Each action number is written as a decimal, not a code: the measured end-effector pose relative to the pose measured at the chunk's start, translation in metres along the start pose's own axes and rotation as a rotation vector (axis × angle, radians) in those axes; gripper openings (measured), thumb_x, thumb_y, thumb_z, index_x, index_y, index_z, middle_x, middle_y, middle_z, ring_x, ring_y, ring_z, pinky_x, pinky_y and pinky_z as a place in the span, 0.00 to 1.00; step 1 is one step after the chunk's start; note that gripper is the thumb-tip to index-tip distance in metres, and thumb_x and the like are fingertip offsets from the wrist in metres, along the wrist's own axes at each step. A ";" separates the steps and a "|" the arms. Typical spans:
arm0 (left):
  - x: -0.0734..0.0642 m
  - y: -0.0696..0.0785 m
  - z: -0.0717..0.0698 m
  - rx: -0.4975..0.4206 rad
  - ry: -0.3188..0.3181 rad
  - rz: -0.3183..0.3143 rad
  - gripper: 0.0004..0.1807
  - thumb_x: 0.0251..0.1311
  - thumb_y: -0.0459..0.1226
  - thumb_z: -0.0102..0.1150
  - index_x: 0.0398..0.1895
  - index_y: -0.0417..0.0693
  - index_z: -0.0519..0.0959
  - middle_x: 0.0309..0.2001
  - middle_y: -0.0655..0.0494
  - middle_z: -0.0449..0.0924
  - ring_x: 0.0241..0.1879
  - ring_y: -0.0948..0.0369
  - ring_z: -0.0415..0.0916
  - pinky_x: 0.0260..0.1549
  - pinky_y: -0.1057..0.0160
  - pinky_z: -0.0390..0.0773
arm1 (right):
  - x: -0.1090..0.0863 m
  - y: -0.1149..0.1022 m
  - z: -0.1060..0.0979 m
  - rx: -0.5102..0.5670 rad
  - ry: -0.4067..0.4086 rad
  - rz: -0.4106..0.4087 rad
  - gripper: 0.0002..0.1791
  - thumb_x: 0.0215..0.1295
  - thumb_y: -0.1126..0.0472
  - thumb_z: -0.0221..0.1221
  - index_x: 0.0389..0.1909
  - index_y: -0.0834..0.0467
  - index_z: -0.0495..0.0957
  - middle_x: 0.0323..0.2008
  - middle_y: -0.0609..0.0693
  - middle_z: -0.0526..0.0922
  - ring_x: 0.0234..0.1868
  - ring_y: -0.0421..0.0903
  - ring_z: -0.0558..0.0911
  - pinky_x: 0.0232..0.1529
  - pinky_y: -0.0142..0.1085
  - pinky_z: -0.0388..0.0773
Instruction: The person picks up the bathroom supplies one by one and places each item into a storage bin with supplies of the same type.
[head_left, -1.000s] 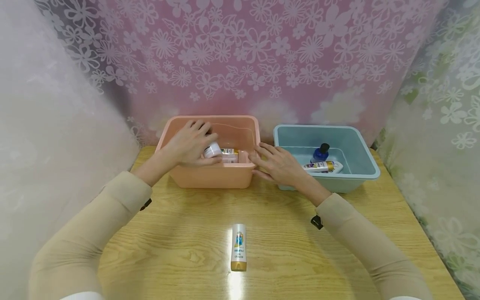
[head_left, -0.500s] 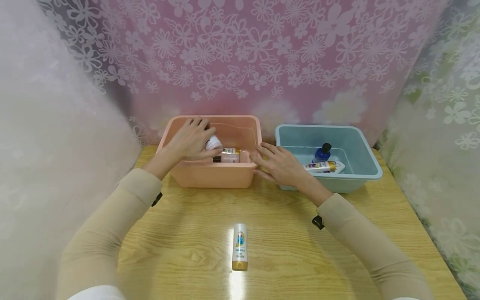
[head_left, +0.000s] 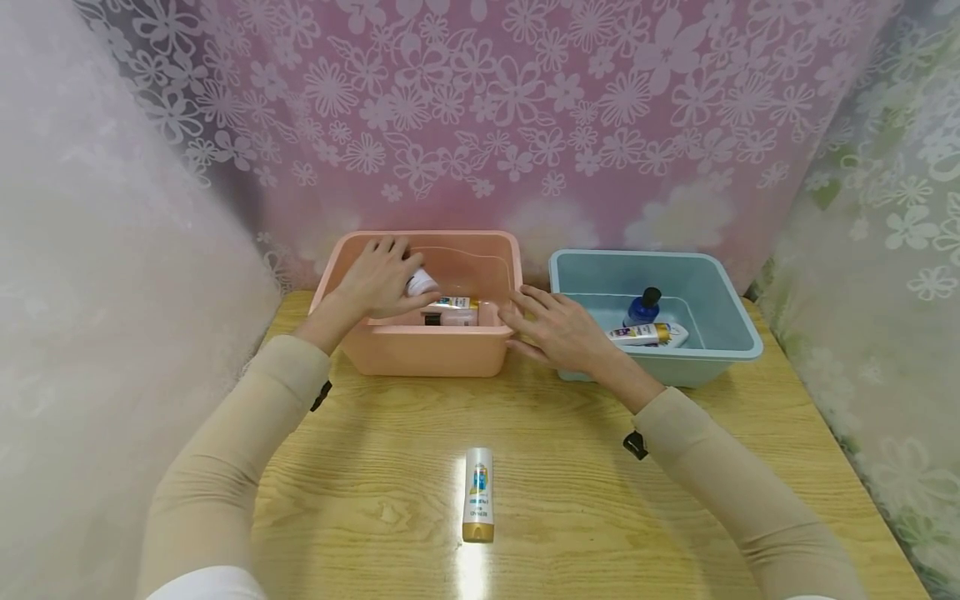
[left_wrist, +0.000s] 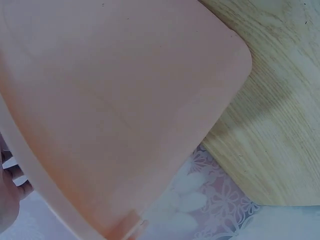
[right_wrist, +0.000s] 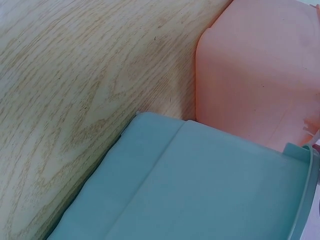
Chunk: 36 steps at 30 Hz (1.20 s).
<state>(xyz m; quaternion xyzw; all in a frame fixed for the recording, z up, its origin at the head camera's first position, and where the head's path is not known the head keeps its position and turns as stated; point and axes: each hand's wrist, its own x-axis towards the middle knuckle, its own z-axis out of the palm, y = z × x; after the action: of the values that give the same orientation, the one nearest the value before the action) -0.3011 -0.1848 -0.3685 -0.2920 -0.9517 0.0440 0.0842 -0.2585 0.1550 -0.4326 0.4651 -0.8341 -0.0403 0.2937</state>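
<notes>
Inside the pink tub [head_left: 423, 354], my left hand [head_left: 378, 279] grips a white, rounded container [head_left: 422, 282], whose far side the fingers hide. Below it lie a clear pinkish bottle [head_left: 459, 317] with a dark cap and a white bottle [head_left: 453, 303] with a gold end. My right hand [head_left: 558, 332] rests with extended fingers at the tub's right rim, holding nothing. In the left wrist view, part of the left hand [left_wrist: 11, 192] shows past the tub rim [left_wrist: 35, 172]. A white bottle with a gold cap [head_left: 478, 496] lies on the table in front.
To the right stands a blue-green tub [head_left: 660, 367] containing a dark blue bottle [head_left: 642, 308] and a white tube with a gold cap [head_left: 639, 335] on another white item. Both tubs sit at the back of the wooden table [head_left: 360, 483], against a pink flowered curtain [head_left: 480, 108].
My left hand has shifted slightly up with the white container, and the forearm has swung inward. The pinkish bottle's dark cap has come into view. My right hand stays at the rim.
</notes>
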 end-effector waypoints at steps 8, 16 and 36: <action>0.000 -0.003 0.010 0.006 -0.035 -0.029 0.35 0.69 0.71 0.45 0.50 0.51 0.77 0.63 0.39 0.73 0.63 0.40 0.71 0.59 0.40 0.73 | 0.000 0.001 0.002 -0.016 0.026 -0.011 0.35 0.84 0.34 0.33 0.65 0.49 0.80 0.63 0.60 0.84 0.65 0.60 0.83 0.52 0.53 0.86; -0.005 -0.003 0.016 0.002 -0.035 -0.007 0.32 0.70 0.69 0.48 0.42 0.50 0.76 0.62 0.37 0.72 0.62 0.39 0.70 0.59 0.37 0.73 | 0.000 0.001 0.002 -0.020 0.018 -0.015 0.31 0.65 0.41 0.68 0.65 0.49 0.79 0.64 0.60 0.84 0.65 0.59 0.83 0.52 0.52 0.87; -0.002 -0.006 0.024 0.023 -0.050 0.027 0.37 0.67 0.71 0.51 0.51 0.48 0.80 0.60 0.38 0.74 0.61 0.40 0.72 0.58 0.38 0.74 | -0.001 0.001 0.002 -0.022 0.028 -0.017 0.27 0.77 0.38 0.55 0.66 0.49 0.79 0.65 0.61 0.83 0.64 0.60 0.83 0.52 0.52 0.87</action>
<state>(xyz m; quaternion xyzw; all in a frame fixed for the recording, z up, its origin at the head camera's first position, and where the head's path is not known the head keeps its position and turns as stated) -0.3070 -0.1919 -0.3912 -0.3024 -0.9489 0.0635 0.0634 -0.2600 0.1558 -0.4339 0.4695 -0.8253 -0.0455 0.3104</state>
